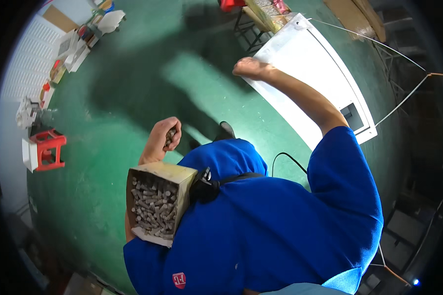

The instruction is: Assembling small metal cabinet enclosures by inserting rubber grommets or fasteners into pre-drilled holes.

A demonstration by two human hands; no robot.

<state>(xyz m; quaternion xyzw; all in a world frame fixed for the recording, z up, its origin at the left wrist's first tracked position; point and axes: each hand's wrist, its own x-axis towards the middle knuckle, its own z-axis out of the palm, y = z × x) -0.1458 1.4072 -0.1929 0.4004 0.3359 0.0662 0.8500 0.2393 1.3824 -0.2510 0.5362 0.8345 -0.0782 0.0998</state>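
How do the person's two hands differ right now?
The left hand is curled shut around a bunch of small grey-brown pegs, held close to the body above the cardboard box full of the same pegs. The right hand is stretched far out on a straight arm, at the edge of the white panel; whether it holds anything cannot be told. Both are bare, with blue sleeves above.

My left grip (pixel 165 136) is curling over small grey pegs (pixel 171 134), hiding most of them. My shirt is covering the cardboard box's (pixel 158 173) right side. Clutter (pixel 79 44) along the far wall is blurring beyond telling.
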